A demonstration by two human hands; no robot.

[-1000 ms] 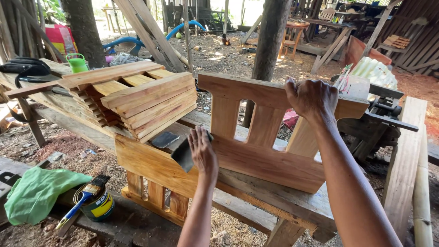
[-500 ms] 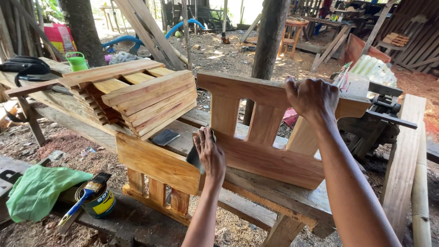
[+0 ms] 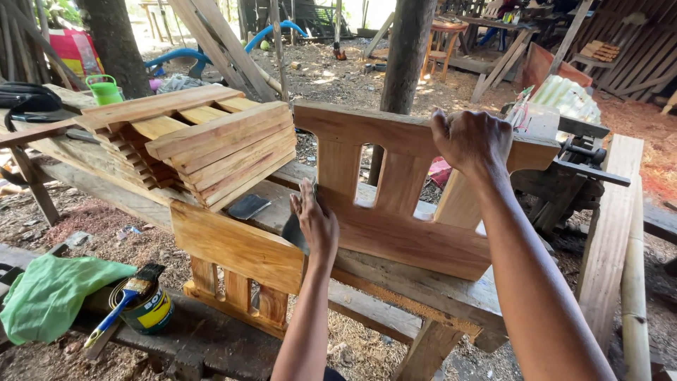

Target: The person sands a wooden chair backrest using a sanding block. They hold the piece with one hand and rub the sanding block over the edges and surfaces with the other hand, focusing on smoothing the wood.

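Outdoor wood shop, sawdust ground, workbench (image 3: 423,282) w/ open room front & right. Right hand (image 3: 471,140) curled tight over top edge of upright slatted wood panel (image 3: 395,212). Left hand (image 3: 315,222) presses dark sandpaper sheet (image 3: 293,233) flat vs panel's lower left edge. Stacked planks (image 3: 211,144) crowd left side.

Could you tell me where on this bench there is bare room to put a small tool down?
Bare bench plank shows below the panel the hands hold, toward the near edge. A small patch lies around the dark sheet, between the slat stack and the left hand. The stack crowds the left end.
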